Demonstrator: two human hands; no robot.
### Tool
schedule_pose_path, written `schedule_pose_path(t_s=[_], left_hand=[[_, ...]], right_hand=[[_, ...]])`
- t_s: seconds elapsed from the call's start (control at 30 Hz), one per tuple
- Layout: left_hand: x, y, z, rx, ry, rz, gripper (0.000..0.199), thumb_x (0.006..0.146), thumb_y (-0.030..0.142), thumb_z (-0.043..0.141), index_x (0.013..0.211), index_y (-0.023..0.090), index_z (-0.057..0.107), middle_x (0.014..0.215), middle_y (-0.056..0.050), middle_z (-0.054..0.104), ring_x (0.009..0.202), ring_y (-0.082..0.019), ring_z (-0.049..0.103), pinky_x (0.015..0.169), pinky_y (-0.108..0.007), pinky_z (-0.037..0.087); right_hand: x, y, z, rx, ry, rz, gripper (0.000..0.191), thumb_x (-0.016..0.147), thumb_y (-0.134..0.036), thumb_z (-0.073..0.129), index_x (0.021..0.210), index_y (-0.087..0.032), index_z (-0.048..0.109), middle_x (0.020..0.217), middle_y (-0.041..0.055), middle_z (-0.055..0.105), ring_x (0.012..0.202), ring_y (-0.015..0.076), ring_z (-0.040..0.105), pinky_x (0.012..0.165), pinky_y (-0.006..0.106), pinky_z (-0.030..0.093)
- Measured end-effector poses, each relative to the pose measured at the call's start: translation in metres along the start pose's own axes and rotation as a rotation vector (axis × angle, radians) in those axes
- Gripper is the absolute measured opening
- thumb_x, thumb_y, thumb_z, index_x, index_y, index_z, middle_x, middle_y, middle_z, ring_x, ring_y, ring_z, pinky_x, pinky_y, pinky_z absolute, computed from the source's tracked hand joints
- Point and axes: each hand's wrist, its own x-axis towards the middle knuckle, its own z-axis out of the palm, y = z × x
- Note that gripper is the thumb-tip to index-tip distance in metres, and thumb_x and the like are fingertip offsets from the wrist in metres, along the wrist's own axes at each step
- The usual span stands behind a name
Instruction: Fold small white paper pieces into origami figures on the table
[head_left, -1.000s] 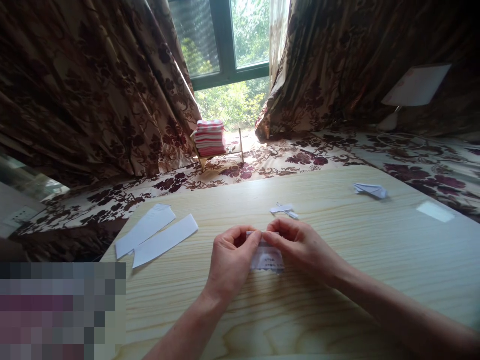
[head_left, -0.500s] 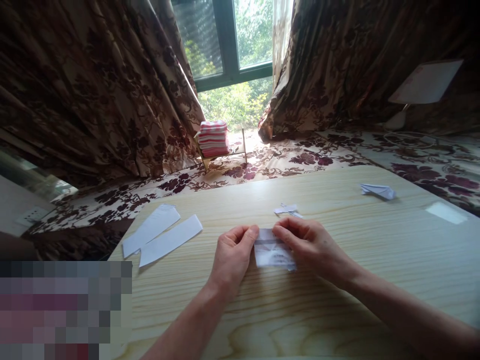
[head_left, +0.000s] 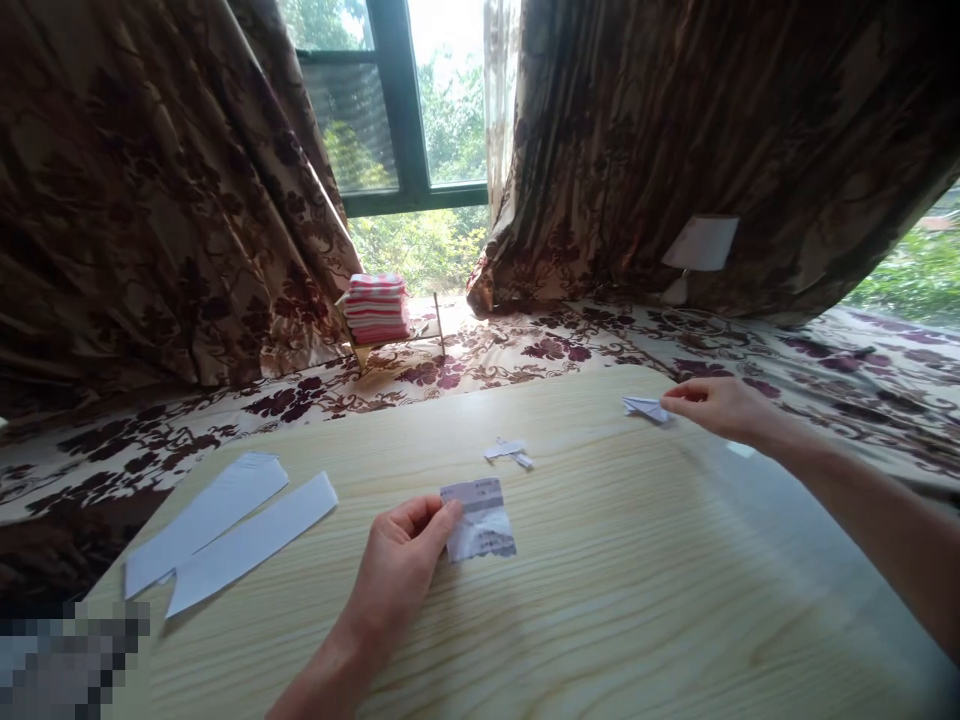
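Note:
My left hand [head_left: 409, 540] pinches the upper left edge of a small piece of printed paper [head_left: 480, 520] between thumb and fingers. Dark print and creases show on this squarish piece, and its lower edge looks ragged. Out to the right, my right hand [head_left: 724, 408] has its thumb and forefinger closed on the right end of a folded white paper [head_left: 643, 407], narrow and pointed, near the table's far edge. A few torn paper scraps [head_left: 510, 452] lie just beyond the printed piece.
Long white paper strips [head_left: 251, 545] lie on the wooden table [head_left: 600, 600] at left. Past the far edge, a small rack carries folded red-and-white cloths [head_left: 377, 308] on a flowered cover. A lamp [head_left: 701, 243] stands back right, before the curtains [head_left: 600, 150].
My right hand has let go of the printed paper and moved right to the folded paper. My left hand still holds the printed piece. The camera view has turned to the right.

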Motion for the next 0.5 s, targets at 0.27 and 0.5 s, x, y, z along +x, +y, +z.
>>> schedule_pose_path(t_s=[0.27,0.5], left_hand=[[-0.001,0.001,0.000,-0.035,-0.012,-0.021,0.033,0.071,0.046,0.070,0.076,0.013,0.071,0.065,-0.001,0.063,0.061,-0.012,0.050,0.057,-0.020,0.037],[0.001,0.000,-0.002,-0.034,-0.021,-0.017,0.032,0.071,0.045,0.070,0.077,0.013,0.072,0.066,-0.002,0.065,0.063,-0.013,0.052,0.058,-0.020,0.038]], right_hand=[[0.007,0.000,0.019,-0.086,-0.086,0.001,0.026,0.066,-0.046,0.064,0.065,-0.022,0.073,0.061,0.0028,0.068,0.064,0.0211,0.062,0.053,0.027,0.037],[0.011,0.004,0.017,-0.070,-0.092,-0.018,0.028,0.070,-0.045,0.060,0.067,-0.021,0.073,0.057,0.0005,0.064,0.058,0.0171,0.058,0.050,0.025,0.035]])
